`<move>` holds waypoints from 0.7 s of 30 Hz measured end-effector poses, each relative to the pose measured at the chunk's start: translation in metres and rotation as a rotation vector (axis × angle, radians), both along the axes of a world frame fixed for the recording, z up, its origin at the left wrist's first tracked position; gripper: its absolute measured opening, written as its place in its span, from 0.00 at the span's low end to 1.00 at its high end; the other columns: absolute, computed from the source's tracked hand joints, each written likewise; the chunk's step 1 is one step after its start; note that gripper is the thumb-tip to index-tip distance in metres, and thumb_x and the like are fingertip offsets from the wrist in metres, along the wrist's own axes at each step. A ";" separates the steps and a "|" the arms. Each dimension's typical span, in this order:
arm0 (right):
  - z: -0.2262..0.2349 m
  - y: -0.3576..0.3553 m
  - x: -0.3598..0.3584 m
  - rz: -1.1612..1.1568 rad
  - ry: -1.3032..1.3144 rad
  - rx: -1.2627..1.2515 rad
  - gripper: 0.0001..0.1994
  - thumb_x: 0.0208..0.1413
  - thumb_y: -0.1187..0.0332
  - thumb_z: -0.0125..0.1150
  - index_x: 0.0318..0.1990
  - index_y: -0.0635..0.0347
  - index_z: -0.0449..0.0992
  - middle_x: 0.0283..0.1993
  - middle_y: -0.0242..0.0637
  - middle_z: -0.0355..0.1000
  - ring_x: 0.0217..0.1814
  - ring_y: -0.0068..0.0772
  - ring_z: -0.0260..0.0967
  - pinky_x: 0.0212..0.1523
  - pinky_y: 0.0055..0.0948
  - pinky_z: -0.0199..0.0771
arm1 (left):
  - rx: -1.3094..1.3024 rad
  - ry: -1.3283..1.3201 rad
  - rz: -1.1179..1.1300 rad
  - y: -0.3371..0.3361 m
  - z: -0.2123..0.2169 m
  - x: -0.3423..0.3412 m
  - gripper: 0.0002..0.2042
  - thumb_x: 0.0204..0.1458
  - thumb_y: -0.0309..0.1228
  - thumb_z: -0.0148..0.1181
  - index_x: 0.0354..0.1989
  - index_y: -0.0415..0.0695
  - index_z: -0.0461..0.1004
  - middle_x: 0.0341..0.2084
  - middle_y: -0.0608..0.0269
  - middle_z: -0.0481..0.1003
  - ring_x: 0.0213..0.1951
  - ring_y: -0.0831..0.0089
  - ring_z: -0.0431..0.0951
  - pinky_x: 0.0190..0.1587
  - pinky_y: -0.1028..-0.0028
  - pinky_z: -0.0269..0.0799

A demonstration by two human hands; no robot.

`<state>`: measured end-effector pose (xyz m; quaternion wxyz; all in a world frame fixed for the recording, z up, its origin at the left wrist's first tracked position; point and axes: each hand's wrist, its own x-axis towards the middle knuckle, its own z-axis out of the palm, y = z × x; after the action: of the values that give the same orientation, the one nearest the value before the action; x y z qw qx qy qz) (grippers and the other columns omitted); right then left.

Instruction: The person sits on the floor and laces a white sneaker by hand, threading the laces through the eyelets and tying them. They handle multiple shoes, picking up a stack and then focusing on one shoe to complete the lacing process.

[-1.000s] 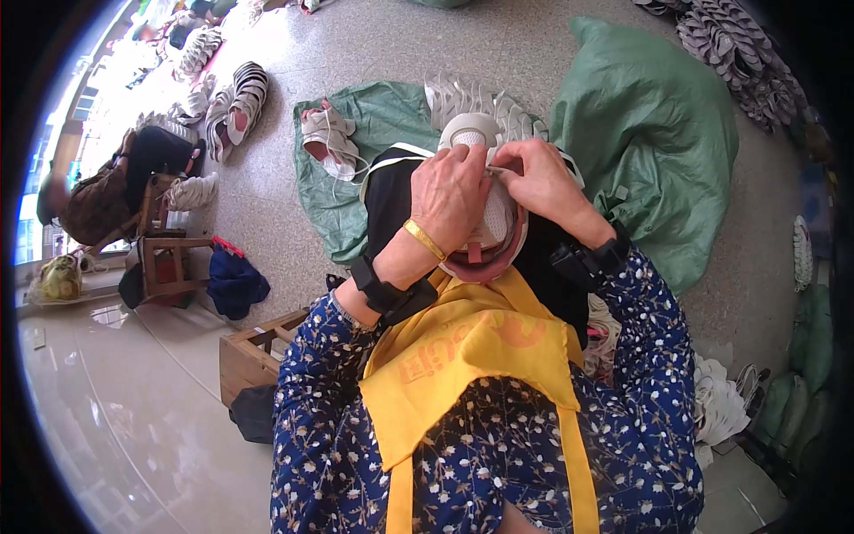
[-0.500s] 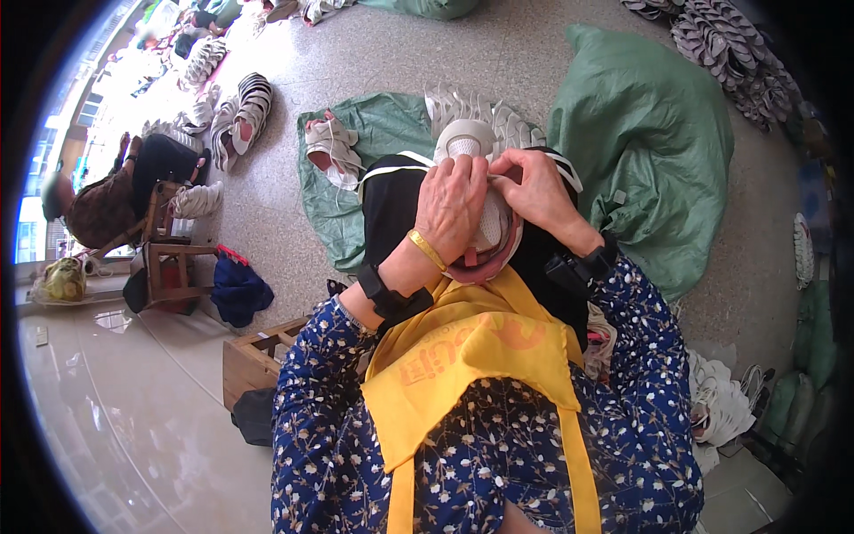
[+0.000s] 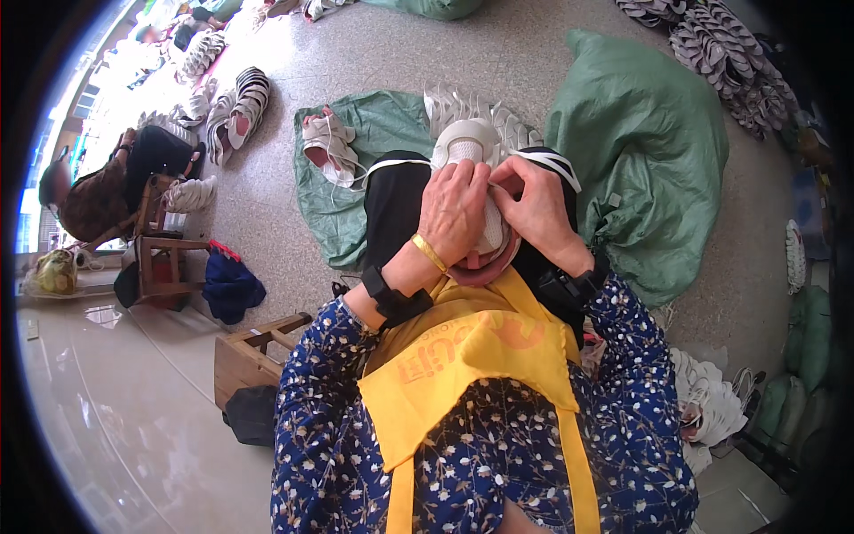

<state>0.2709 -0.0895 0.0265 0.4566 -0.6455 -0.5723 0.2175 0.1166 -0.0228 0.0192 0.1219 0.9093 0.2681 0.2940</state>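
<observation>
A white sneaker [image 3: 465, 142] with a pink lining lies on my lap, its toe pointing away from me. My left hand [image 3: 452, 214] is closed over the left side of its lacing area, the thumb hidden underneath. Against the opposite side, my right hand [image 3: 539, 212] pinches thumb and forefinger together by the eyelets; what shows of the thin white strand there looks like the shoelace. White lace lengths [image 3: 556, 169] run out across both my knees. The fingertips of both hands nearly meet over the tongue.
Another white sneaker [image 3: 329, 151] rests on a flat green sack [image 3: 334, 218] ahead to the left. A full green sack [image 3: 636, 160] stands at the right. Rows of shoes [image 3: 729, 62] lie farther off. A wooden stool [image 3: 245, 365] is beside me; a seated person [image 3: 98, 196] works at far left.
My right hand's fingers have bent more and shifted slightly at the eyelets. My left hand stays on the sneaker, and the whole view has moved a little.
</observation>
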 end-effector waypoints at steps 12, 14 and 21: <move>0.004 -0.006 0.003 -0.042 0.092 -0.007 0.08 0.51 0.75 0.70 0.37 0.64 0.76 0.31 0.39 0.80 0.32 0.36 0.81 0.36 0.31 0.81 | -0.052 0.179 -0.102 -0.005 0.071 -0.081 0.09 0.51 0.21 0.62 0.41 0.40 0.73 0.30 0.54 0.70 0.36 0.50 0.75 0.40 0.56 0.72; 0.006 -0.007 0.001 -0.046 0.098 -0.016 0.08 0.51 0.76 0.69 0.36 0.64 0.76 0.31 0.40 0.79 0.33 0.35 0.81 0.36 0.32 0.81 | -0.082 0.176 -0.047 -0.010 0.093 -0.115 0.07 0.53 0.20 0.61 0.38 0.38 0.70 0.29 0.52 0.68 0.34 0.49 0.74 0.37 0.56 0.70; 0.026 0.001 -0.020 0.128 -0.327 0.278 0.08 0.52 0.77 0.67 0.40 0.62 0.77 0.39 0.42 0.77 0.39 0.47 0.79 0.39 0.38 0.80 | -0.156 -0.060 0.030 -0.019 0.077 -0.106 0.07 0.56 0.19 0.63 0.34 0.37 0.68 0.27 0.51 0.67 0.30 0.47 0.71 0.33 0.58 0.68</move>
<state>0.2510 -0.0888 0.0522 0.4276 -0.5653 -0.7030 0.0572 0.0103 -0.0423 0.0964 0.1958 0.8837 0.2999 0.3014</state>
